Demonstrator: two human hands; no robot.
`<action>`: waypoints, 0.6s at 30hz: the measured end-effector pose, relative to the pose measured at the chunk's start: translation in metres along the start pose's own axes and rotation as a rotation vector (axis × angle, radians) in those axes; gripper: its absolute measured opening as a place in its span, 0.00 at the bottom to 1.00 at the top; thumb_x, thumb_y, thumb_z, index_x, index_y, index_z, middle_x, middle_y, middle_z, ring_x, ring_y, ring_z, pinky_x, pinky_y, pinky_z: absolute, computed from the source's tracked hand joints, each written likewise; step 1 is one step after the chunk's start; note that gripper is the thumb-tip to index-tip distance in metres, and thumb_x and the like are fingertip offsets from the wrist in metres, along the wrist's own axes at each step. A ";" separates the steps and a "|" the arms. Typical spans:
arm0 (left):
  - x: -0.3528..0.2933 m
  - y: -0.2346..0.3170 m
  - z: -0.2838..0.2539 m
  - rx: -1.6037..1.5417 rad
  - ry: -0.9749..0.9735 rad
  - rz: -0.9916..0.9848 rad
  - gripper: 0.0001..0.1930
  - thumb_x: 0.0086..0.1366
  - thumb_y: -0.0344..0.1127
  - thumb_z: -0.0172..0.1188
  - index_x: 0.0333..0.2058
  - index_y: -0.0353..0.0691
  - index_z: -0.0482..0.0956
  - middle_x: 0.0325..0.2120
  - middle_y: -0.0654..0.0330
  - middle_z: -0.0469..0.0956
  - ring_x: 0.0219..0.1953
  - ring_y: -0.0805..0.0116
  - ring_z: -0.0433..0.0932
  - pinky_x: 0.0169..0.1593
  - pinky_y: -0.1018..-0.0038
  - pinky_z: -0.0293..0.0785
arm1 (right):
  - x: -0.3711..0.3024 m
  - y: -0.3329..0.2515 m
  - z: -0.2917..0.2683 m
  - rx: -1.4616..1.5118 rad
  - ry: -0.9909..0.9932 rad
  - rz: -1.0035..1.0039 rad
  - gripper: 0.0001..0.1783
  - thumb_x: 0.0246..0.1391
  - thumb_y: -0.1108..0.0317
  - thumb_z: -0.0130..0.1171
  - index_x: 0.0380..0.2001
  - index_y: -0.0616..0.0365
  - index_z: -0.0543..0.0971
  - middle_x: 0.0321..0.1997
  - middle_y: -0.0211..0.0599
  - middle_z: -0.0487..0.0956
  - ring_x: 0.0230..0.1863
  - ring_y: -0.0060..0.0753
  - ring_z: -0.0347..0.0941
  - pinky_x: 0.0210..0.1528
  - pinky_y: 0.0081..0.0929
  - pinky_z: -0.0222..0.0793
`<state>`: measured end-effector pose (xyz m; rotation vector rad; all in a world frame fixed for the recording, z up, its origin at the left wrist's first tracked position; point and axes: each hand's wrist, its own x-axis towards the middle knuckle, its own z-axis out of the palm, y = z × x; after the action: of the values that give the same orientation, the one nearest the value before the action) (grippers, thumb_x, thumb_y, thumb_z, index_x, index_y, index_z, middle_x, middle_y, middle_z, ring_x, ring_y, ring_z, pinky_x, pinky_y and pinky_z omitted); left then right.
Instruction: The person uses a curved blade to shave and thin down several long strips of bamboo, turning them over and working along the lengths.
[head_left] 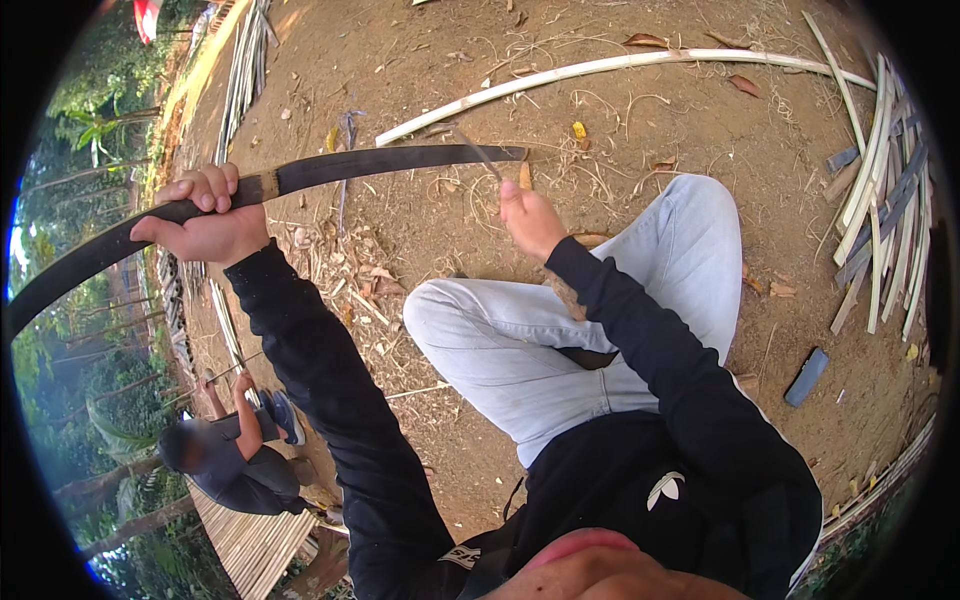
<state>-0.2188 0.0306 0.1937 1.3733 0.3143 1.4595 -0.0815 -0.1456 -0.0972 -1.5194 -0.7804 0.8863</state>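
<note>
Over bare dirt ground [340, 70], a long, dark, bamboo-like strip [380, 165] arcs from the view's left edge to a narrow tip near the centre. It should handle as light for its length, stiff yet springy, and smooth enough to twist in the grip. The left hand [205, 215] wraps it, thumb on the near side, fingers over the far; the right hand [530, 222] makes a fist around a slim, knife-like tool [478, 155], too blurred to tell whether it touches the tip. A pale ring [269, 186] (a joint, by its look) sits just beside the left hand: a sensible hold, well apart from the tool.
</note>
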 end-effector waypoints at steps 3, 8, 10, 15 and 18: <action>-0.006 0.000 0.000 -0.020 -0.028 0.004 0.36 0.57 0.76 0.39 0.21 0.46 0.72 0.09 0.68 0.61 0.10 0.76 0.56 0.17 0.78 0.52 | 0.026 0.017 -0.018 -0.113 -0.153 0.287 0.41 0.64 0.38 0.26 0.20 0.65 0.72 0.17 0.55 0.72 0.26 0.61 0.71 0.33 0.49 0.64; -0.018 0.003 0.000 0.003 0.017 0.007 0.37 0.56 0.77 0.39 0.18 0.47 0.74 0.09 0.69 0.60 0.12 0.76 0.55 0.20 0.78 0.52 | -0.022 -0.019 0.001 0.038 -0.027 -0.099 0.39 0.64 0.39 0.29 0.18 0.61 0.71 0.13 0.38 0.69 0.23 0.41 0.75 0.28 0.41 0.67; -0.020 0.008 0.001 0.034 0.063 0.019 0.37 0.56 0.77 0.38 0.18 0.47 0.74 0.09 0.69 0.60 0.12 0.76 0.55 0.20 0.78 0.52 | -0.002 0.000 -0.009 -0.204 -0.103 0.053 0.38 0.64 0.40 0.28 0.22 0.62 0.75 0.19 0.50 0.74 0.28 0.55 0.74 0.34 0.47 0.67; -0.021 0.005 -0.037 -0.031 0.026 0.035 0.35 0.59 0.75 0.38 0.20 0.47 0.73 0.09 0.68 0.62 0.10 0.76 0.57 0.17 0.78 0.52 | -0.006 -0.008 -0.010 -0.278 -0.148 -0.049 0.38 0.64 0.42 0.28 0.27 0.63 0.79 0.27 0.59 0.78 0.36 0.62 0.75 0.40 0.51 0.69; -0.015 0.004 -0.037 -0.031 0.078 0.024 0.36 0.58 0.75 0.38 0.20 0.47 0.73 0.09 0.68 0.62 0.10 0.76 0.58 0.18 0.78 0.52 | -0.007 0.001 -0.017 -0.394 -0.173 0.072 0.37 0.64 0.42 0.29 0.29 0.63 0.80 0.29 0.60 0.78 0.36 0.62 0.74 0.41 0.51 0.68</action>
<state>-0.2548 0.0330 0.1770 1.3016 0.3243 1.5344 -0.0705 -0.1605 -0.0968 -1.8397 -1.0792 0.9657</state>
